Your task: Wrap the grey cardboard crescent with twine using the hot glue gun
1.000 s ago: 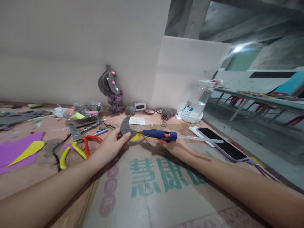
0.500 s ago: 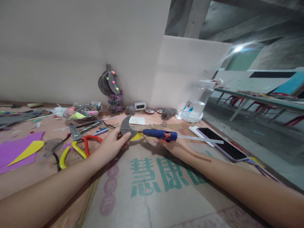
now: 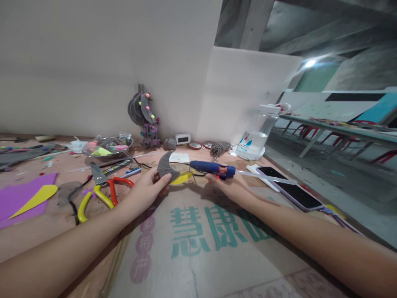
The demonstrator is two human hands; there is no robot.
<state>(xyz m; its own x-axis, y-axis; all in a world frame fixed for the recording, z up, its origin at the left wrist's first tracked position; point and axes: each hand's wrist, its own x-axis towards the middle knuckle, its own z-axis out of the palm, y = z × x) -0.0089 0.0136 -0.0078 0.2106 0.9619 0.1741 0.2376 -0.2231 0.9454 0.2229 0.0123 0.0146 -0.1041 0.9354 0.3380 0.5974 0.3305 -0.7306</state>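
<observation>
My left hand [image 3: 152, 182] pinches a grey yarn-wrapped crescent [image 3: 166, 167] between thumb and fingers, above a cardboard sheet [image 3: 167, 256] with green printed characters. A yellow piece [image 3: 182, 178] sticks out to the right from under the crescent. My right hand [image 3: 221, 185] is closed round the grip of a blue hot glue gun [image 3: 207, 167], whose nozzle points left towards the crescent. A long clear glue stick [image 3: 266, 177] juts out of the gun's back end. The fingers round the grip are partly hidden.
Left of the cardboard lie red-and-yellow-handled pliers [image 3: 102, 192], a purple sheet [image 3: 27, 194] and a bowl of craft bits [image 3: 108, 147]. A phone [image 3: 290, 188] and a water jug [image 3: 252, 136] stand right. Behind are a decorated grey ornament [image 3: 144, 111] and yarn [image 3: 219, 149].
My right hand has drawn the glue gun slightly right and up, away from the crescent. More of the yellow piece now shows. My left hand stays nearly still.
</observation>
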